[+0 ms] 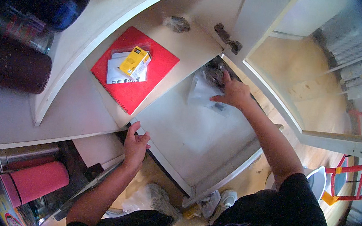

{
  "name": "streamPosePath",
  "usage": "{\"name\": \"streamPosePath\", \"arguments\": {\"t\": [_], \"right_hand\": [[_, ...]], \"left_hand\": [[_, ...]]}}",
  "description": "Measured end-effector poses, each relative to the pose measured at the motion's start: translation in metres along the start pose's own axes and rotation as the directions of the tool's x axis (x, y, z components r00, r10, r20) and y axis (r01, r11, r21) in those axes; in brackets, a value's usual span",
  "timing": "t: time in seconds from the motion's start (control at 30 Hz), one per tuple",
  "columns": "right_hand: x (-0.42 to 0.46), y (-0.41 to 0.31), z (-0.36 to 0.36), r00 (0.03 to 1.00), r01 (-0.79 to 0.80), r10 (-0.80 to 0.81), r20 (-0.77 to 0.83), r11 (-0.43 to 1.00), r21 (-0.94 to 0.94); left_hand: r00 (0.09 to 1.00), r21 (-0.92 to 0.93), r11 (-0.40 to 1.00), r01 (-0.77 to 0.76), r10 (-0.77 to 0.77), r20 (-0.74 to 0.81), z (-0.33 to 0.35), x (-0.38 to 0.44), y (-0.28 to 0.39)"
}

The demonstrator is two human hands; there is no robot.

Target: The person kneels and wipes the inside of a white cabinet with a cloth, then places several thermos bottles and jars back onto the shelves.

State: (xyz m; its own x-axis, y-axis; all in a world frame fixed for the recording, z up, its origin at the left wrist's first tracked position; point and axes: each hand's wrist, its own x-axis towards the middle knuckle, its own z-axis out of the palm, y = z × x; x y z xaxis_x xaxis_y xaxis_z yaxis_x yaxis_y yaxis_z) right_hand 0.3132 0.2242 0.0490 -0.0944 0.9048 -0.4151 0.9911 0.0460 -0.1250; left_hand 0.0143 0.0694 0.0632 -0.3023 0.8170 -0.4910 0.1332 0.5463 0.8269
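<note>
Before me a white drawer [179,126] is pulled out. Inside its far corner lies a dark item in clear plastic [213,72], with a whitish translucent bag [200,90] beside it; blur hides what they hold. My right hand [236,92] reaches over them, its index finger at the dark item and its thumb spread away. My left hand [136,144] is at the drawer's near left edge, fingers apart and holding nothing. Left of the drawer, a red spiral notebook [160,63] lies on a board. On it rest a small yellow box [135,61] and a printed white packet [115,67].
A crumpled clear plastic piece [177,24] lies near a dark metal hinge [227,39]. An opened cabinet door [272,90] stands at right. The curved shelf [84,47] bears dark containers. A pink tumbler [35,183] lies lower left. A white bucket [316,180] stands at right.
</note>
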Motion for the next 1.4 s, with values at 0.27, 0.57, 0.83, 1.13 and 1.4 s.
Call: {"name": "streamPosePath", "arguments": {"t": [0.27,0.57,0.83,1.13,1.4], "right_hand": [[-0.027,-0.001,-0.016,0.987,0.122,-0.132,-0.089,0.987,-0.105],[0.080,-0.090,-0.090,0.805,0.375,-0.337,-0.488,0.927,-0.021],[0.181,-0.111,-0.043,0.701,0.330,-0.389,-0.597,0.920,-0.213],[0.008,-0.082,-0.040,0.573,0.683,-0.479,-0.665,0.727,0.064],[-0.128,0.039,0.063,0.768,0.606,-0.622,-0.152,0.783,-0.141]], "left_hand": [[1.000,0.018,1.000,0.011,-0.011,0.018,0.001,0.000,-0.002],[0.998,0.042,0.998,0.056,-0.056,0.004,-0.015,-0.016,0.000],[0.989,0.027,0.988,0.149,-0.150,0.020,-0.032,-0.040,0.001],[0.996,-0.030,0.996,0.080,-0.080,-0.026,-0.034,-0.038,-0.001],[1.000,-0.035,0.999,-0.019,0.020,0.023,-0.002,-0.025,0.008]]}}
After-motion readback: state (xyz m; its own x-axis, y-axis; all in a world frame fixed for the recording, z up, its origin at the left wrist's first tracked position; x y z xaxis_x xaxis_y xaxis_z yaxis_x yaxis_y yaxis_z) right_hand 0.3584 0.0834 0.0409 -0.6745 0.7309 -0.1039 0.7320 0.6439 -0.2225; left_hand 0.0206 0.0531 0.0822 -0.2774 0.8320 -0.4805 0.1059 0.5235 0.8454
